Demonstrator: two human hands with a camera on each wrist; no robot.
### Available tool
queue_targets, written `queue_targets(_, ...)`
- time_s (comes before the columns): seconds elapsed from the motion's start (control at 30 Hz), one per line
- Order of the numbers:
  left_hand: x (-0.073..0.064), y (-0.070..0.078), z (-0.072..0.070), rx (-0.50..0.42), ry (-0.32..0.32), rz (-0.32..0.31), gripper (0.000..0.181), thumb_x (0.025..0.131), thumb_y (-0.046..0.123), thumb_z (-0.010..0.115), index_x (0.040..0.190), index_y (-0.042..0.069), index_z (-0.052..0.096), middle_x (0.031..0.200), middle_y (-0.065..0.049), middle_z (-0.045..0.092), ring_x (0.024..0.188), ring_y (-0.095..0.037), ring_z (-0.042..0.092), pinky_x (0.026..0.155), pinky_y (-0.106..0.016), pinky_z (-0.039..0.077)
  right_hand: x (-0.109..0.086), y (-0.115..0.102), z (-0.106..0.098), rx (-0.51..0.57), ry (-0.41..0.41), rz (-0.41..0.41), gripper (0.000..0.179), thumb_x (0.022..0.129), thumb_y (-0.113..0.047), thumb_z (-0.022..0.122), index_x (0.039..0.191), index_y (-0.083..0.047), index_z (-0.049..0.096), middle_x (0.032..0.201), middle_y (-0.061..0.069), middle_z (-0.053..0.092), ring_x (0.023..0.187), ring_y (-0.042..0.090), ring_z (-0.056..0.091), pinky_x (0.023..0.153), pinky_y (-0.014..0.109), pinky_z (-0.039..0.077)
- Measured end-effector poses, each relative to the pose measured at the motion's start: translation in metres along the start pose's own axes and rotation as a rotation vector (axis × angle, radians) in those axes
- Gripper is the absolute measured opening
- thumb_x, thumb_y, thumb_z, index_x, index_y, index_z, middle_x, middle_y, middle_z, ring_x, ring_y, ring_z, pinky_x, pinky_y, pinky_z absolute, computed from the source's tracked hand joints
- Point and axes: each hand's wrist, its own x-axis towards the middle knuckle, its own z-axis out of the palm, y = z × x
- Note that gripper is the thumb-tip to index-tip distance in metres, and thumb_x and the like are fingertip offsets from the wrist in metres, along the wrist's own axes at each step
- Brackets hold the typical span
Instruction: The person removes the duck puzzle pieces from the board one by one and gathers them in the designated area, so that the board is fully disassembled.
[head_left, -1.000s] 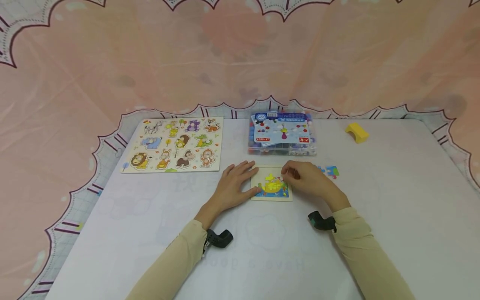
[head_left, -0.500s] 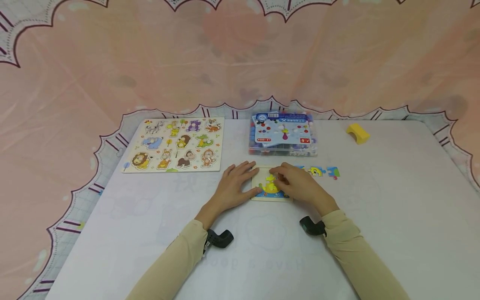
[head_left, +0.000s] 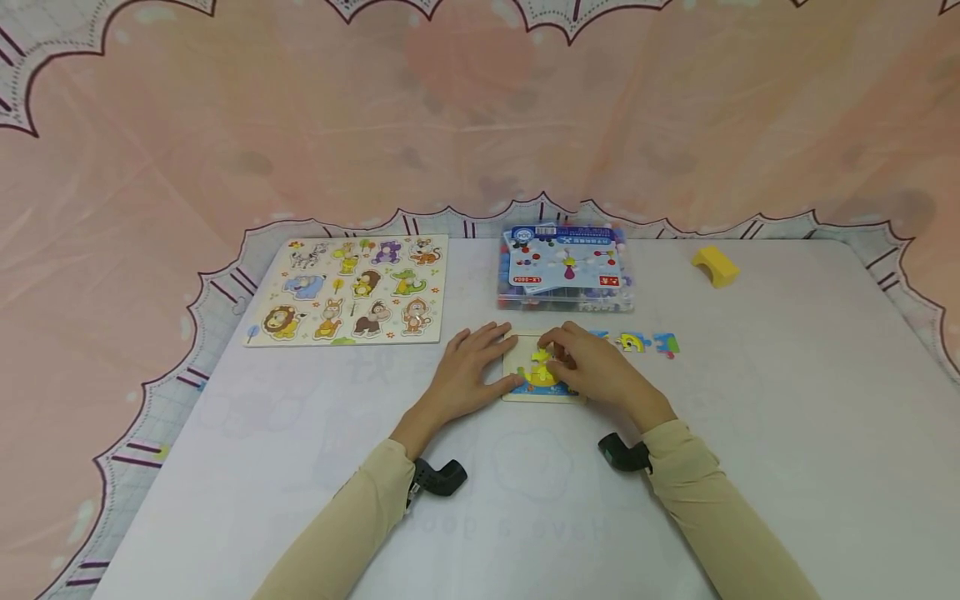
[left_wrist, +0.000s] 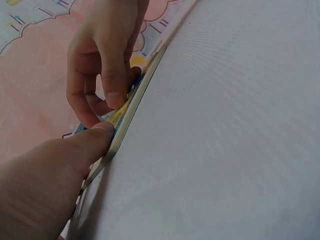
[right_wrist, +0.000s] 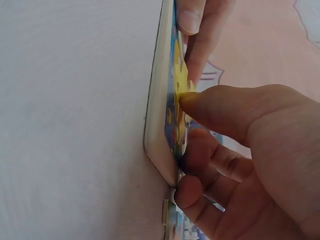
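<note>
A small wooden jigsaw board [head_left: 513,397] lies on the table in front of me, its fitted pieces forming a yellow and blue picture. My left hand [head_left: 470,372] rests with spread fingers along the board's left side, and its thumb [left_wrist: 95,140] presses on the edge. Over the board's right part, my right hand [head_left: 603,371] pinches a yellow puzzle piece [head_left: 540,356] between thumb and curled fingers. The right thumb [right_wrist: 215,102] touches yellow in the right wrist view. Part of the picture is hidden under the right hand.
Loose puzzle pieces [head_left: 633,342] lie right of the board, partly behind the right hand. A clear plastic box [head_left: 566,267] with a printed sheet stands behind it. An animal puzzle board [head_left: 345,292] is at back left, a yellow arch block [head_left: 716,267] at back right.
My right hand has shifted left over the board, from its right edge to the yellow piece, uncovering loose pieces at right. It has barely moved over the last half second. The left hand stays put.
</note>
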Motion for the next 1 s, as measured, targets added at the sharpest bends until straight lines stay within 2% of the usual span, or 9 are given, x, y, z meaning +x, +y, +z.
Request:
queue_targets(0.33, 0.000, 0.000, 0.000, -0.009, 0.007, 0.002, 0.061, 0.086, 0.047, 0.063, 0.138, 0.016, 0.050, 0.150, -0.002, 0.040, 0.143, -0.023, 0.029, 0.117, -0.050, 0.017, -0.002, -0.002, -0.004, 0.065, 0.035, 0.022, 0.025, 0.093, -0.021, 0.058, 0.117, -0.014, 0.057, 0.106, 0.001, 0.059, 0.083, 0.015, 0.054, 0.068, 0.027, 0.048)
queue_targets(0.6, 0.000, 0.000, 0.001, -0.003, -0.001, -0.004, 0.062, 0.086, 0.048, 0.062, 0.138, 0.017, 0.050, 0.150, -0.001, 0.040, 0.143, -0.022, 0.029, 0.118, -0.049, 0.016, 0.000, -0.002, -0.005, 0.073, 0.010, 0.052, 0.024, 0.094, -0.022, 0.057, 0.117, -0.015, 0.056, 0.095, -0.001, 0.061, 0.082, 0.016, 0.054, 0.069, 0.028, 0.048)
queue_targets(0.87, 0.000, -0.001, 0.001, 0.002, 0.008, 0.000, 0.062, 0.087, 0.048, 0.062, 0.138, 0.017, 0.050, 0.150, -0.001, 0.040, 0.143, -0.022, 0.029, 0.117, -0.049, 0.017, -0.003, -0.001, -0.009, 0.101, 0.005, 0.050, 0.020, 0.094, -0.022, 0.057, 0.113, -0.015, 0.055, 0.098, 0.001, 0.065, 0.087, 0.016, 0.058, 0.080, 0.033, 0.052)
queue_targets(1.0, 0.001, -0.001, 0.001, 0.002, 0.009, 0.000, 0.062, 0.087, 0.048, 0.063, 0.138, 0.017, 0.050, 0.150, -0.001, 0.040, 0.143, -0.022, 0.029, 0.117, -0.049, 0.018, -0.003, 0.000, -0.011, 0.111, 0.008, 0.033, 0.017, 0.094, -0.021, 0.057, 0.110, -0.014, 0.054, 0.098, 0.001, 0.065, 0.087, 0.016, 0.058, 0.080, 0.033, 0.053)
